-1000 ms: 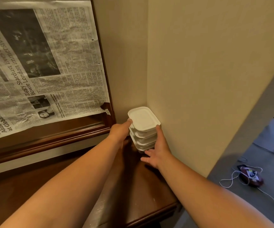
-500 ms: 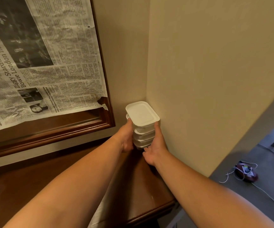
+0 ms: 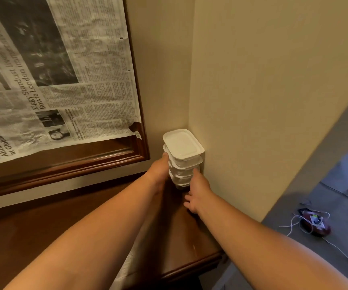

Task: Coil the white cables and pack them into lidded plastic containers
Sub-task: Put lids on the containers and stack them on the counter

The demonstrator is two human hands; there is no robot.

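Head view shows both forearms reaching over the dark wooden desk [image 3: 97, 229] toward the corner. Half a second ago both hands clasped the stack of lidded containers [image 3: 183, 158]; now the right hand [image 3: 197, 192] has loosened, fingers spread, only its upper fingertips touching the stack's right side, while the left hand [image 3: 158, 174] still presses the left side. The stack stands upright against the wall [image 3: 263, 91]. Likely they are settling or releasing it. Off on the floor, white cables [image 3: 292, 225] lie uncoiled.
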